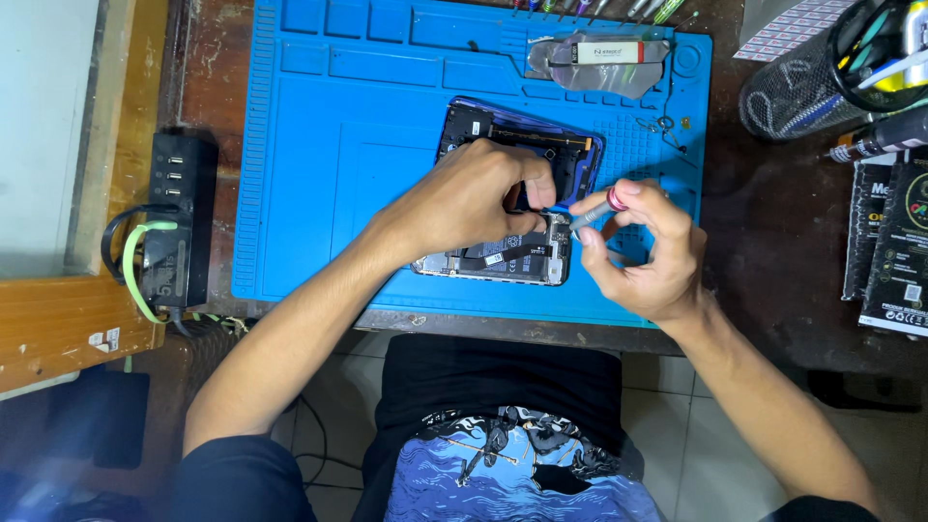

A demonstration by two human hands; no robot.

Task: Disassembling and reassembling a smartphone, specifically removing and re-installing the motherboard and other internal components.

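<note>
An opened smartphone (512, 140) with its back cover off lies on a blue silicone work mat (329, 145); circuit boards and a black battery show inside. My left hand (464, 198) rests on the phone's middle, fingers pinched on a small part there. My right hand (643, 246) holds a slim silver screwdriver (594, 213) with a red end cap, its tip pointing at the phone's lower right edge. The left hand hides much of the phone.
A clear plastic pouch (599, 58) lies at the mat's top right, with small screws (667, 124) nearby. A mesh tool cup (822, 82) and dark packages (894, 242) stand at right. A black power strip (179, 217) sits at left by a wooden frame (68, 324).
</note>
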